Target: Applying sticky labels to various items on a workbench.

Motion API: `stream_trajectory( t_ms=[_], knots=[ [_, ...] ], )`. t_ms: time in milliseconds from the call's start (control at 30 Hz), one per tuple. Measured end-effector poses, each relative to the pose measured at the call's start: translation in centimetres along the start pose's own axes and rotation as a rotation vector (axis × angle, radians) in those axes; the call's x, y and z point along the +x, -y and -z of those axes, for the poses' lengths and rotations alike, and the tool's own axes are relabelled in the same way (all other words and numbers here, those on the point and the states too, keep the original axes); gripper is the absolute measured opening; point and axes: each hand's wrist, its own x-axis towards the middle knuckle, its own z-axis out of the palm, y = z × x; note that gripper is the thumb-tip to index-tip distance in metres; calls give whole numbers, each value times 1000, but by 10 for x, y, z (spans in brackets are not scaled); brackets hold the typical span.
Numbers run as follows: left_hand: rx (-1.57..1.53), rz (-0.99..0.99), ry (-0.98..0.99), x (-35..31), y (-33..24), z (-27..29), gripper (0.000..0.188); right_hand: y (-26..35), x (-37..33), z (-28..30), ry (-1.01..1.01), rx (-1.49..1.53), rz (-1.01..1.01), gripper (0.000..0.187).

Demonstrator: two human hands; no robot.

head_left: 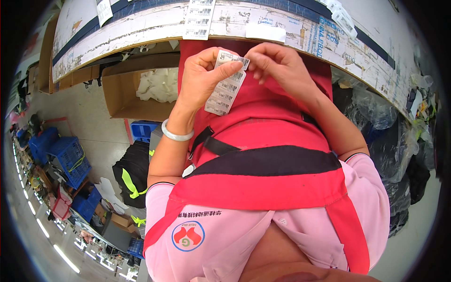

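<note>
In front of a red apron (263, 108), my left hand (204, 77) grips a sheet of white barcode labels (225, 94) between thumb and fingers. The sheet hangs downward from that grip, with rows of printed labels showing. At its upper right corner, one barcode label (244, 63) sticks out at an angle past my left thumb. My right hand (282, 68) has thumb and forefinger pinched at the edge of this label; its other fingers curl loosely below. Whether the label is partly off its backing cannot be made out.
Ahead is a worn, taped worktable (155, 30), with another label sheet (199, 21) and a white paper strip (265, 33) at its edge. Below stands a cardboard box (117, 91) holding white scraps. Clear plastic bags (376, 113) lie right, blue crates (70, 157) left.
</note>
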Motion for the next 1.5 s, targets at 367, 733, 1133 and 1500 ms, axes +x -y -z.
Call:
stream_trajectory(
  t_ms=[367,733,1133,1500],
  knots=[
    [74,-75,61,14,0,-7,14,4,4,10,-106,-24,115,16],
    [-57,15,54,18,20,15,13,15,27,65,-205,-379,105,20],
    [-42,22,18,19,21,22,14,36,32,51,-236,-319,-71,14],
    [-50,15,53,19,25,21,14,21,39,58,-208,-340,-46,15]
  ],
)
